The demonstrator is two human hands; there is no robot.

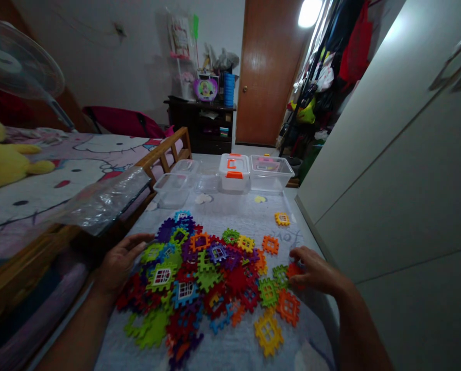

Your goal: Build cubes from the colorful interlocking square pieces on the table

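A heap of colourful plastic interlocking building blocks [207, 273] with toothed edges lies on a table with a pale blue cloth. Many are square window pieces in red, green, blue, purple, orange and yellow. My left hand [120, 260] rests at the heap's left edge, its fingers stretched toward the blocks and holding nothing. On the right, my right hand [315, 269] has its thumb and fingers curved round an orange-red block [294, 270], partly hidden by the hand. Nearby lie a green block [268, 292], an orange block [288, 307] and a yellow block [269, 334].
At the table's far end stand a lidded clear box [234, 178] with orange latches, an uncovered clear bin [271, 178] and a clear tray [172, 196]. A wooden bed rail [164, 149] borders the left; a white cabinet [400, 196] borders the right.
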